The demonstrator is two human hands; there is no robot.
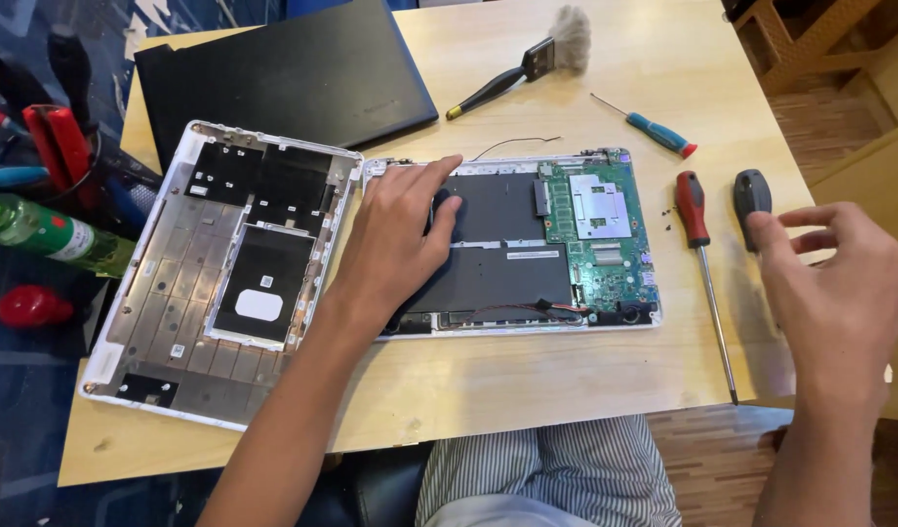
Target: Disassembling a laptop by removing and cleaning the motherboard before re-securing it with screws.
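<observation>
Head view: opened laptop base (527,263) holds battery and green board (600,229); left hand (400,239) lies flat on it, right hand (839,293) seemingly empty, loosely open beside the red screwdriver (702,263).

Green bottle (39,234) at left edge with white label (76,241), perhaps red-banded

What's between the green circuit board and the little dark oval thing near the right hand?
In the head view, a red-handled screwdriver lies on the table between the green circuit board and the dark oval thing.

Green circuit board (599,229), red-handled screwdriver (698,234), blue/red small screwdriver (656,132), black laptop (293,73), striped grey/white trousers (556,473).
</observation>
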